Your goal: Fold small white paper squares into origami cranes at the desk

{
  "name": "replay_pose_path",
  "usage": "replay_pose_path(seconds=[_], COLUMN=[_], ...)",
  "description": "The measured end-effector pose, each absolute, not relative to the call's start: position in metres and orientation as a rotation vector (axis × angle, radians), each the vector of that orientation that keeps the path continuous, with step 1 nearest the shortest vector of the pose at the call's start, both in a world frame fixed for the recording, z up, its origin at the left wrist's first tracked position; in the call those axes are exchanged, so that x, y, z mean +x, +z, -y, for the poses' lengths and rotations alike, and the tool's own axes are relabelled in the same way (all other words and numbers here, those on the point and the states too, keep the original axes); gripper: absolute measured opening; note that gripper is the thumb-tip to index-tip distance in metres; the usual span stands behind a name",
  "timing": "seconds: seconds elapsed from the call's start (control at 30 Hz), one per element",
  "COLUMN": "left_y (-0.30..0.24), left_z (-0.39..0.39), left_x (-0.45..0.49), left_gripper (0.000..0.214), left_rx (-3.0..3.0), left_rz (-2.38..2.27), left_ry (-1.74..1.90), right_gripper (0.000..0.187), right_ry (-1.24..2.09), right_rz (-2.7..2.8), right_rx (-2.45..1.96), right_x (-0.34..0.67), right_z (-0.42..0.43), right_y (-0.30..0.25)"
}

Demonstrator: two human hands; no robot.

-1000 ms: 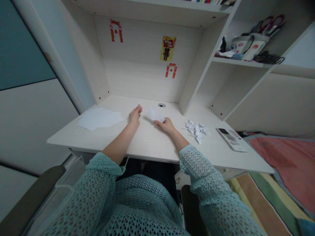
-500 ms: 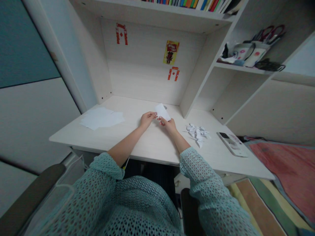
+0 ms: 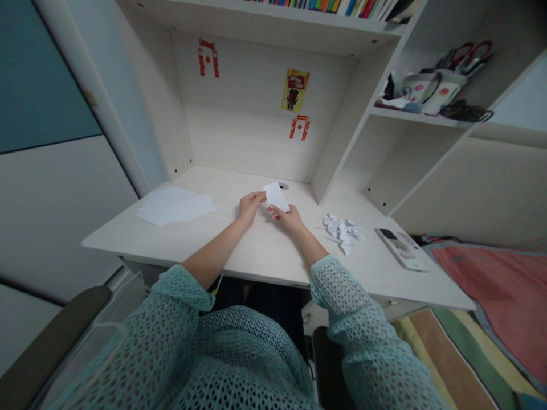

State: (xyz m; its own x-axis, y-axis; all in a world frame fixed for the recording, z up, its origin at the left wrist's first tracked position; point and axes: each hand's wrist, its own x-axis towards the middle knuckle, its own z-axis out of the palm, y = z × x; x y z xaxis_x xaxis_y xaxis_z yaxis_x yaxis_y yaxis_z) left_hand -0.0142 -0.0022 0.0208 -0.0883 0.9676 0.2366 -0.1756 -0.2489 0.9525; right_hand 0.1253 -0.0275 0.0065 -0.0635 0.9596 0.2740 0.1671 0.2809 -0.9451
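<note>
A small white piece of paper [image 3: 277,196] is held tilted between my two hands above the desk. My left hand [image 3: 251,206] pinches its left edge with the fingertips. Along its lower edge, my right hand [image 3: 287,216] grips it between thumb and fingers. To the left lies a spread of flat white paper sheets [image 3: 175,206]. Folded white paper pieces [image 3: 342,229] sit in a heap to the right of my right hand.
The white desk [image 3: 256,256] has a cable hole [image 3: 283,186] near its back panel. A white phone [image 3: 401,249] lies at the right. Cups with pens and scissors [image 3: 444,91] stand on a side shelf, and books [image 3: 333,5] line the upper shelf.
My left hand has shifted slightly left, away from my right hand. The paper has moved a little left and down, uncovering more of the cable hole.
</note>
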Motion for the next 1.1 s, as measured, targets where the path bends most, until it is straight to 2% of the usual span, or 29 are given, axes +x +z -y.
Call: replay_pose_path(seconds=[0.4, 0.8, 1.1], left_y=[0.013, 0.012, 0.011], left_z=[-0.01, -0.002, -0.002], left_x=[-0.021, -0.011, -0.013], left_gripper=[0.033, 0.029, 0.039], left_rx=[1.102, 1.565, 1.346], left_rz=[-1.066, -0.902, -0.959], left_ry=[1.571, 1.352, 1.34], right_gripper=[0.048, 0.05, 0.052], right_ry=[0.927, 0.884, 0.89], right_rz=[1.561, 1.396, 1.513], right_rx=[-1.1, -1.171, -1.156], right_x=[0.123, 0.129, 0.128], right_z=[0.036, 0.02, 0.025], right_y=[0.009, -0.004, 0.003])
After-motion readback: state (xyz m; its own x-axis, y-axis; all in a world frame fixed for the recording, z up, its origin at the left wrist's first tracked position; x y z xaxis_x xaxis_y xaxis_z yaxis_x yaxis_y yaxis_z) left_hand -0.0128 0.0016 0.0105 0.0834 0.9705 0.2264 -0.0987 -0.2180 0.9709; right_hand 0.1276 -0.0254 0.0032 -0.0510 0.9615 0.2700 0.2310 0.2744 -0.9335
